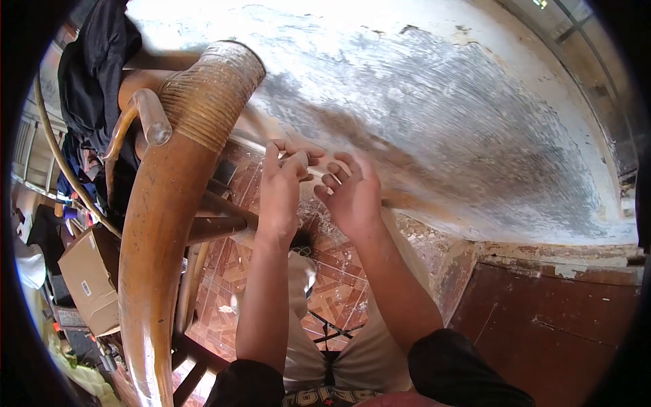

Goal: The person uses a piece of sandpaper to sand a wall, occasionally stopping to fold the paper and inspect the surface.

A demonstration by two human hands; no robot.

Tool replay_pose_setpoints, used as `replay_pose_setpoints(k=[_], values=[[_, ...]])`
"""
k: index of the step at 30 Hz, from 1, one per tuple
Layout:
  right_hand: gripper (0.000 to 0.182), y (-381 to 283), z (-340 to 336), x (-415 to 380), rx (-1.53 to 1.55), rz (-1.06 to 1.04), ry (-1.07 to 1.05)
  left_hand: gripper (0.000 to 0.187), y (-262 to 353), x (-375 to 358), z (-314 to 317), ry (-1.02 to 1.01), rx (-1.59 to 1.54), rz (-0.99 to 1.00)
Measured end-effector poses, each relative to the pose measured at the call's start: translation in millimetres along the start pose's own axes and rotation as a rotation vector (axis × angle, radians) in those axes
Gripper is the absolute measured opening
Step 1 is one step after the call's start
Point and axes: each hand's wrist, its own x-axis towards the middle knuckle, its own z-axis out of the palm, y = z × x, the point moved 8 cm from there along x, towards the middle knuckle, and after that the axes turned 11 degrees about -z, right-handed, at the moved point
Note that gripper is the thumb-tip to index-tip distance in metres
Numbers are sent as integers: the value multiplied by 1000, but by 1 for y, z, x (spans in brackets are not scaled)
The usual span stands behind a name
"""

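Note:
My left hand [281,180] is raised in mid-view, its fingers bent inward and pinched together. Close beside it on the right is my right hand [356,197], with its fingers curled toward the left one. A small pale thing [315,173] shows between the fingertips of both hands; what it is cannot be made out. Behind the hands stands a wall [434,115] with scraped grey and white patches. The tiled floor [230,271] below is strewn with pale flakes.
A large curved wooden armrest [152,251] with a ribbed end runs down the left. Dark cloth [95,74] hangs behind it, and a cardboard box [88,285] sits at the far left. A dark red panel [542,319] lies at the lower right.

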Motion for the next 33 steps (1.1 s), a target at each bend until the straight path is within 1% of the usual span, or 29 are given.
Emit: replay_pose_setpoints(k=[1,3,4,5,7,8,10,11,13,14,16,17,18,19,20,22,23,25,26,27,28,29,30,31,32,33], values=[[35,-3,3,-3,2,-6,2,17,-1,-1,5,-6,2,0],[33,-2,17,-13,-503,-23,-147,12,-14,-3,15,-43,79,-88],[26,-2,14,-13,-631,-98,-160,12,-20,3,14,-32,92,-13],[26,-1,10,-12,-631,-93,-154,12,-21,3,14,-31,92,-20],[23,-3,8,-10,-657,-106,-235,11,-27,3,11,-24,-10,-113],[23,-8,9,-13,-656,-105,-227,11,-30,5,8,-27,-7,-119],[20,-21,24,-21,-894,-199,-330,11,-29,12,5,-105,-46,-49],[20,-20,18,-19,-885,-213,-315,11,-29,12,7,-123,-34,-51],[22,-20,14,-17,-873,-413,-416,15,-32,11,9,-139,-58,-72],[22,-23,11,-17,-869,-416,-405,15,-33,11,11,-146,-51,-78],[23,-16,-5,-14,-845,-196,-379,21,-45,11,11,-72,117,-180],[23,-18,-11,-13,-845,-193,-365,21,-50,9,17,-80,120,-192],[24,-19,-16,-10,-862,-205,-371,26,-26,2,17,161,544,187],[25,-17,-19,-7,-880,-217,-379,31,-6,-18,33,402,955,581],[25,-9,-22,-5,-882,-214,-364,39,-6,-27,46,362,970,606],[22,0,-14,-2,-160,-276,-421,36,-17,-40,72,172,900,637],[22,4,-34,9,-166,-273,-411,38,-30,-45,85,73,856,635],[31,25,-83,41,-535,-83,-419,42,-59,-54,108,-117,821,604],[31,27,-82,51,-536,-92,-408,43,-73,-61,118,-212,829,573],[30,30,-96,64,-556,-57,-170,43,-81,-69,122,-226,825,572],[29,32,-110,70,-569,-24,67,40,-90,-81,131,-304,889,600],[29,36,-112,75,-570,-32,77,37,-98,-91,139,-380,952,629],[26,45,-122,81,-381,-8,157,37,-100,-95,141,-388,946,632],[23,51,-132,86,-191,16,232,34,-108,-100,147,-485,968,626],[23,51,-137,94,-195,9,234,31,-112,-105,152,-580,991,619],[19,51,-142,101,-116,0,282,31,-104,-103,150,-585,987,622]])
